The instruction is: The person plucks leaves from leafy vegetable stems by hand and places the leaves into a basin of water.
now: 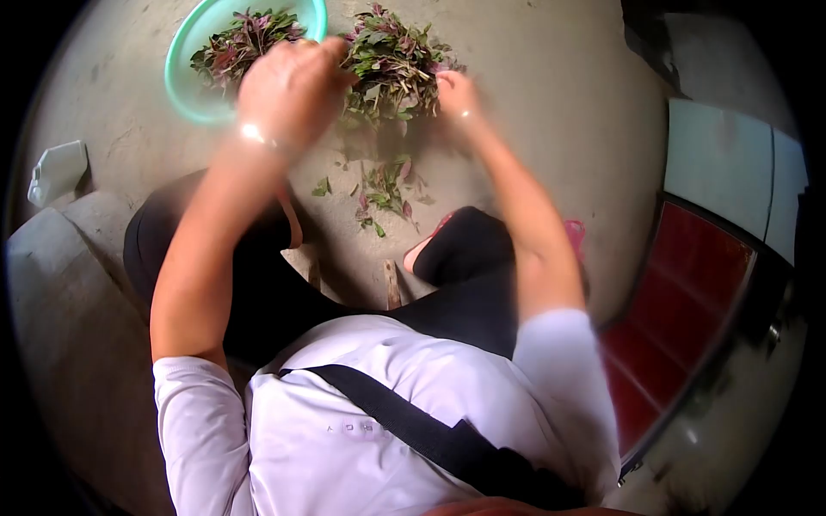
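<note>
A loose pile of green and purple leafy stems (391,69) lies on the floor in front of me. Beside it, at its left, a turquoise basin (178,82) holds more leafy greens (237,47). My left hand (292,90) is over the basin's right side, close to the pile. It is blurred, with its fingers curled closed; whatever is in them is hidden. At the pile's right edge, my right hand (456,93) pinches a leafy stem between thumb and fingers. Scattered leaves (387,189) lie on the floor nearer to me.
A whitish plastic container (58,172) is on the floor at the left. To the right stands a cabinet with red panels (688,292) and a pale top (718,159). My bent knees flank the scattered leaves, and a piece of wood (392,284) shows between my legs.
</note>
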### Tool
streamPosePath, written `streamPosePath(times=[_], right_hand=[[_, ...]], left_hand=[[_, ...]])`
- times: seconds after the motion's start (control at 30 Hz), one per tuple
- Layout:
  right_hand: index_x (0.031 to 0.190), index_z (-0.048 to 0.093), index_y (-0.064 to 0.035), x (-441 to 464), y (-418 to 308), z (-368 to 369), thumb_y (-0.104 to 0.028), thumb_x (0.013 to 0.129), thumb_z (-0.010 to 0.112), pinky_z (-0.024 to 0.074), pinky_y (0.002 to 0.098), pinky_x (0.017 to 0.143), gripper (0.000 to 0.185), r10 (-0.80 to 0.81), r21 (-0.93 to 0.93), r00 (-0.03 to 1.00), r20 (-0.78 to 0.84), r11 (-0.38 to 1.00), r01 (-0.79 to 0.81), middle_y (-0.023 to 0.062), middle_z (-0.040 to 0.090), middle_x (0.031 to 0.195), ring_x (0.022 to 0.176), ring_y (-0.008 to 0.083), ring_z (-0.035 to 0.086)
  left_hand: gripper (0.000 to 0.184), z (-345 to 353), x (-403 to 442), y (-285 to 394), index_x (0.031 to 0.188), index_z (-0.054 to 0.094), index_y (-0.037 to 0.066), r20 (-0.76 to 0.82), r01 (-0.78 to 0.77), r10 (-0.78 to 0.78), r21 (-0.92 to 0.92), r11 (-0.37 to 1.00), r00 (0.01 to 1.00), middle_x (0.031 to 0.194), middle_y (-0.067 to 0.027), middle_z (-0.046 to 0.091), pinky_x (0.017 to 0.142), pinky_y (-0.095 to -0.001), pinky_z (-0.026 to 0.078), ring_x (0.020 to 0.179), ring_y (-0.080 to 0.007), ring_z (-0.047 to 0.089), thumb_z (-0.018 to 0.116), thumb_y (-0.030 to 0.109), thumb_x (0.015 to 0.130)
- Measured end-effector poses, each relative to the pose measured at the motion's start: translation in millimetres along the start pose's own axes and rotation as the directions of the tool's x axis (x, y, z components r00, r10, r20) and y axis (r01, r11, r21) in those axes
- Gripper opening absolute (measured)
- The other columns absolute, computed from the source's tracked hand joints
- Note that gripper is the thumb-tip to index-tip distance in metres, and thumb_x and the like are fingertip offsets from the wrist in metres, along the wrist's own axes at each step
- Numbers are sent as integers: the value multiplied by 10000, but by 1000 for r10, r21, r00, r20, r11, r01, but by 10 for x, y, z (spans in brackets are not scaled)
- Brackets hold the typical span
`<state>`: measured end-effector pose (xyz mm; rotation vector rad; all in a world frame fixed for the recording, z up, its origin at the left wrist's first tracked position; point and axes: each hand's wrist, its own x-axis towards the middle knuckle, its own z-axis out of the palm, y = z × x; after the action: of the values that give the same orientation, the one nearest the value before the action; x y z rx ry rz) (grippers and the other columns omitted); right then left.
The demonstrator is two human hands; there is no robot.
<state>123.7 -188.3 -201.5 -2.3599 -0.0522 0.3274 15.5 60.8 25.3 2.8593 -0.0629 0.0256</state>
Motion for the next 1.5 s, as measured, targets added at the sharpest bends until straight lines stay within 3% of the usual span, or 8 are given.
streamPosePath(times=[0.23, 0.33, 0.47, 0.9, 1.07, 1.23, 1.33, 1.5], right_hand=[[911, 626, -113, 438, 183, 534, -274, 752, 589, 436, 360, 803, 229, 390, -133, 909, 147, 918, -373, 115, 626, 901, 876, 293, 573], [867, 615, -78, 251, -36, 358, -224, 762, 580, 483, 337, 669, 182, 314, -190, 928, 199, 942, -278, 106, 633, 802, 731, 239, 609], [779, 568, -39, -280, -684, -179, -150, 793, 520, 385, 198, 370, 121, 296, 329, 904, 310, 858, -394, 22, 561, 633, 478, 78, 549], [801, 567, -28, -1038, -928, -1336, -177, 827, 475, 371, 178, 408, 177, 188, 360, 942, 276, 889, -283, 17, 564, 660, 505, 65, 523], [911, 552, -22, -1573, -1360, -1516, -161, 864, 462, 387, 164, 461, 172, 30, 677, 985, 172, 723, -140, 21, 569, 713, 566, 63, 536], [880, 549, -2, -1788, -1448, -1123, -49, 805, 544, 434, 218, 522, 89, -237, 449, 961, -143, 849, 276, 34, 556, 746, 595, 95, 541], [860, 565, -20, -1770, -1508, -1045, -15, 737, 577, 432, 259, 514, 124, -647, -96, 727, -228, 759, 645, 88, 547, 764, 600, 175, 552], [844, 577, -6, -1693, -1395, -1103, -83, 790, 563, 413, 213, 504, 95, -392, 260, 884, -255, 852, 453, 61, 537, 753, 583, 102, 524]], left_hand=[[255, -22, -9, 45, 954, 554, 65, 95, -15, 14, 7, 1000, 995, 786, -103, 593, 666, -362, 457, 761, -266, 562, 596, 226, 760], [176, -13, 2, 4, 797, 531, 56, -25, -53, 52, -32, 998, 998, 718, -124, 581, 632, -374, 461, 713, -288, 572, 580, 216, 742], [170, 8, -20, -4, 749, 526, 51, -35, -36, 32, -99, 994, 999, 713, -137, 584, 625, -386, 461, 700, -306, 576, 554, 218, 747], [164, 136, -69, 243, 883, 613, 78, 267, -9, 87, -281, 960, 960, 753, -134, 619, 617, -365, 473, 677, -297, 596, 539, 197, 799], [214, 430, -140, 444, 948, 598, 5, 424, 257, 243, -821, 510, 872, 772, -45, 627, 616, -236, 475, 681, -91, 578, 546, 181, 839], [264, 329, -206, 680, 1011, 575, 48, 456, 478, 181, -871, -108, 871, 866, -7, 614, 682, -196, 446, 722, -57, 533, 585, 230, 820], [202, 419, -195, 639, 964, 585, 61, 472, 483, 125, -871, -89, 873, 864, 9, 619, 612, -190, 410, 702, -46, 511, 573, 210, 828], [154, 378, -157, 629, 946, 589, 79, 478, 487, 112, -870, -72, 871, 868, 6, 628, 599, -190, 377, 705, -46, 500, 501, 177, 866]])
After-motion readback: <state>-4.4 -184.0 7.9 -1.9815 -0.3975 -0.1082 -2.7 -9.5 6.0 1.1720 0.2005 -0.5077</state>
